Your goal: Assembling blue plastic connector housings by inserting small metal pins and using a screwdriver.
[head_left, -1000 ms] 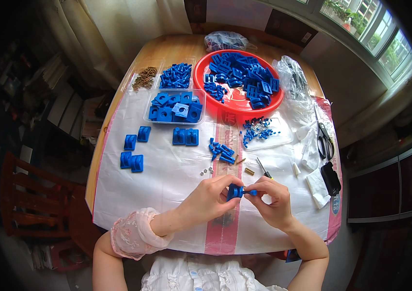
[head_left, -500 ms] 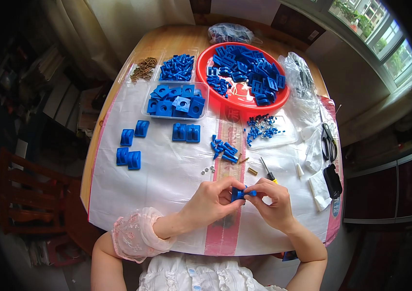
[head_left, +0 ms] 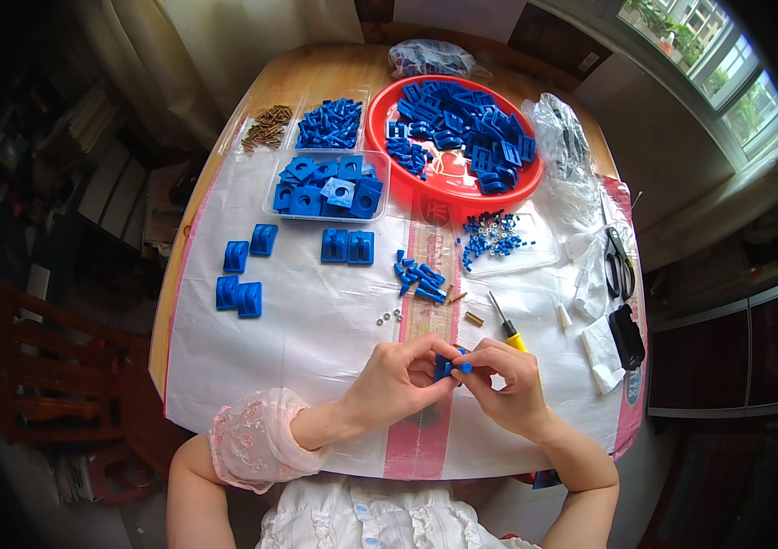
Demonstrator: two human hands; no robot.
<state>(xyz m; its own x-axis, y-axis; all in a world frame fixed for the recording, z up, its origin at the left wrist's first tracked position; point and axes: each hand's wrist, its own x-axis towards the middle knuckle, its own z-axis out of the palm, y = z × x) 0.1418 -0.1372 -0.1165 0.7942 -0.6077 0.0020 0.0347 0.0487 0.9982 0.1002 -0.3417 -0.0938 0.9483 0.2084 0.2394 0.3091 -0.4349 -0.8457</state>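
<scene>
Near the front of the table, both hands meet at one small piece of work. My left hand [head_left: 402,373] is closed around a blue plastic block [head_left: 443,363], partly hidden by the fingers. My right hand [head_left: 514,389] pinches a small blue plastic peg [head_left: 465,368] against the block's right side; whether it sits inside the block I cannot tell. Just beyond lie a short brass cylinder [head_left: 474,319], a screwdriver [head_left: 515,341] with black and yellow handle, several small metal rings [head_left: 388,319] and a loose group of blue cone-shaped pieces [head_left: 421,279].
Blue blocks with curved ridges [head_left: 249,299] stand at left and centre. Farther back are a clear tub [head_left: 272,203] of square blue plates, brass screws [head_left: 268,128] and a red basin [head_left: 373,137] of blue parts. Scissors [head_left: 620,265] and a black case [head_left: 627,337] lie right.
The blue peg in my right fingers has turned, showing its round end rather than its length. My right fingers have come slightly closer to the left. The whole view has shifted a little.
</scene>
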